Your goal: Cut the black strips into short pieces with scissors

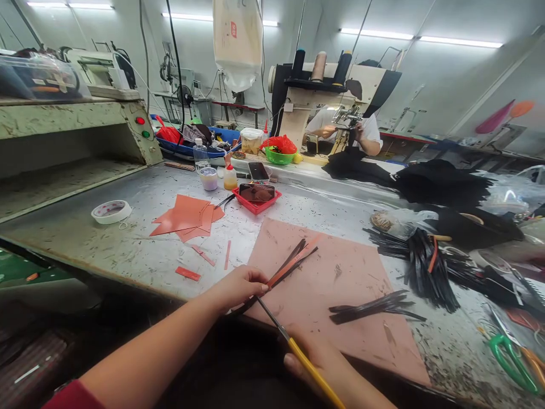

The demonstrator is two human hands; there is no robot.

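Note:
My left hand (247, 287) pinches an orange strip (290, 261) together with black strips (298, 262), at the near edge of a pink sheet (353, 261). The strips fan out away from me over the sheet. In my right hand (315, 360) is a tool with a yellow handle (315, 372) and a thin metal shaft (272, 313); its tip is close to my left fingertips. Another bundle of black strips (374, 307) lies on the sheet to the right. Several orange leather pieces (189, 217) and small orange scraps (188, 274) lie to the left.
A tape roll (111, 212) sits at left, a red tray (255, 205) with a phone behind the sheet. Black strips (430, 272) and green-handled scissors (513, 360) lie at right. Beyond, a person (370, 133) works by a sewing machine (293, 113).

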